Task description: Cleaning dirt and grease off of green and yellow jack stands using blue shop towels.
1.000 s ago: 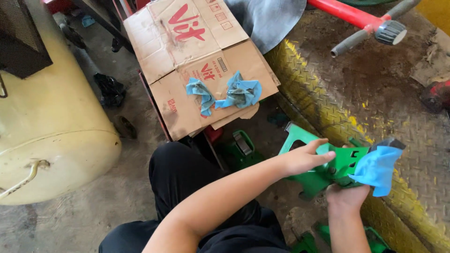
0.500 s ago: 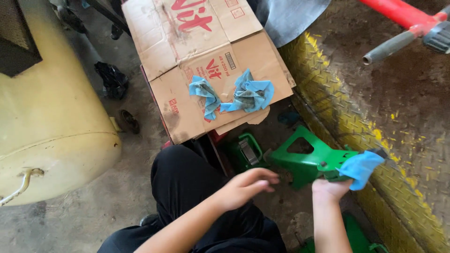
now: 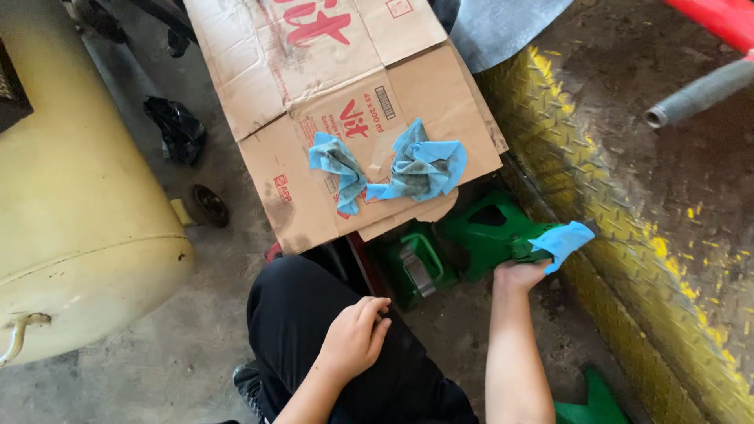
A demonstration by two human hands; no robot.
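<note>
My right hand [image 3: 520, 274] grips a green plastic piece [image 3: 487, 229] together with a blue cloth [image 3: 564, 242], low over the floor beside the yellow checker-plate edge. My left hand [image 3: 355, 338] rests on my thigh in black trousers, fingers loosely curled and holding nothing. A second green part with a grey metal piece [image 3: 413, 267] lies on the floor just left of the held piece.
Flattened cardboard [image 3: 330, 118] lies ahead with two crumpled blue cloths [image 3: 416, 166] on it. A cream tank [image 3: 75, 204] fills the left side. A yellow checker-plate ramp [image 3: 628, 235] runs along the right. Another green part [image 3: 589, 400] lies at the bottom right. A grey hose [image 3: 699, 93] sits upper right.
My left hand let go of the green piece and dropped back onto my thigh. My right hand moved the green piece and cloth left and down toward the floor.
</note>
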